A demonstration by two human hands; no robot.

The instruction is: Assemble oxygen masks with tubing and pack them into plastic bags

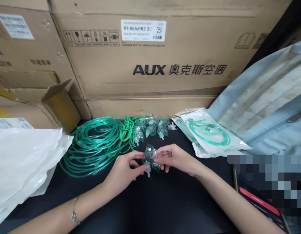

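Observation:
A clear green oxygen mask [150,152] is held just above the black table, its pale connector pointing toward me. My left hand [127,165] pinches its left side near the connector. On the opposite edge, the fingers of my right hand [173,159] are closed, with the thumb over the front of the mask. Behind it lie several similar masks [151,127]. To their left is a heap of green elastic straps [128,130], beside coiled green tubing [94,143]. Small clear or metallic pieces [172,126] lie right of the masks.
Sealed packets with green tubing [214,133] lie at the right, beside a light blue fabric bag [267,123]. White plastic bags [26,156] cover the left side. A large cardboard box [150,84] walls off the back; a red-and-black object [260,201] sits at lower right.

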